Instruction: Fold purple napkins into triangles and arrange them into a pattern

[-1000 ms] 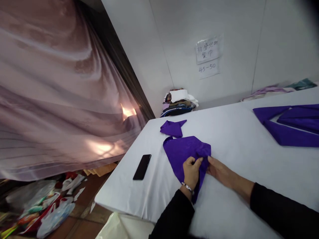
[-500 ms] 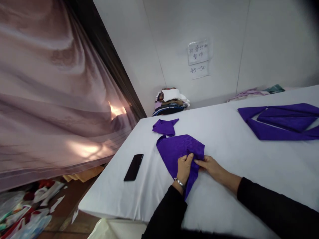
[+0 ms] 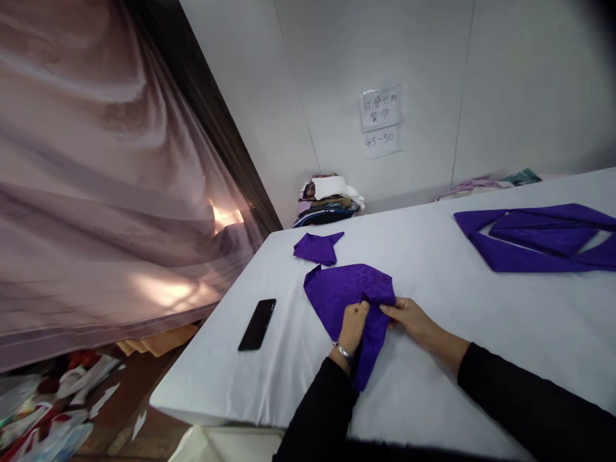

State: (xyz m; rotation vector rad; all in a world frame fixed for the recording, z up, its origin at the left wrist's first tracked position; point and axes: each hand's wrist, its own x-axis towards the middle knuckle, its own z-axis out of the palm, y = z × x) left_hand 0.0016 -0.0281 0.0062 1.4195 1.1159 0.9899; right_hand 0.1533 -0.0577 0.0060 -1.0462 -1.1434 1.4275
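A partly folded purple napkin (image 3: 337,289) lies on the white-covered table (image 3: 298,359), its near part raised between my hands. My left hand (image 3: 354,326), with a silver bracelet at the wrist, is closed on the cloth near its middle. At the right edge, my right hand (image 3: 407,317) pinches the napkin between thumb and fingers; some fingertips are hidden behind the fabric. A narrow flap of cloth hangs down between the two wrists. Just beyond lies a smaller folded purple napkin (image 3: 317,249) with a pointed end.
A black phone (image 3: 257,325) rests left of the napkin. Several purple napkins (image 3: 543,234) lie folded at the right. A pile of clothes (image 3: 330,200) stands by the wall beyond the table. Pink curtain (image 3: 96,192) hangs at left, above bags (image 3: 48,410) on the floor.
My right hand has shifted slightly right along the napkin's edge. The left thumb has curled down onto the cloth, and the hanging flap has spread wider. The view has turned slightly.
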